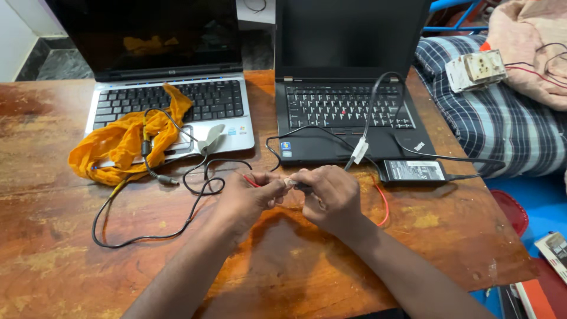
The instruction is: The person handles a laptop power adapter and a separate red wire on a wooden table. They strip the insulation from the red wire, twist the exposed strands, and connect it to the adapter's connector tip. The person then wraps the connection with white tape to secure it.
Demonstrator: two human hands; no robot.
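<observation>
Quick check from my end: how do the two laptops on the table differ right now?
The silver laptop on the left has a silver body with black keys; the black laptop on the right is black all over. An orange cloth is draped over the silver laptop's palm rest and trackpad, while a black cable crosses the black laptop's keyboard and a power adapter lies at its front edge. Both sit open with dark screens.

- Small part pinched between left hand [251, 198] and right hand [331, 198], centre of frame: mostly covered by fingertips, kind not tellable.
- Red wire [384, 204]: middle stretch hidden behind the hands.
- Both laptop screens, silver laptop [177, 88] and black laptop [348, 88]: cut off by top edge.
- Forearms: cut off at bottom edge.
- Flat printed item [555, 251], lower right: cut off by right edge, unidentifiable.
</observation>
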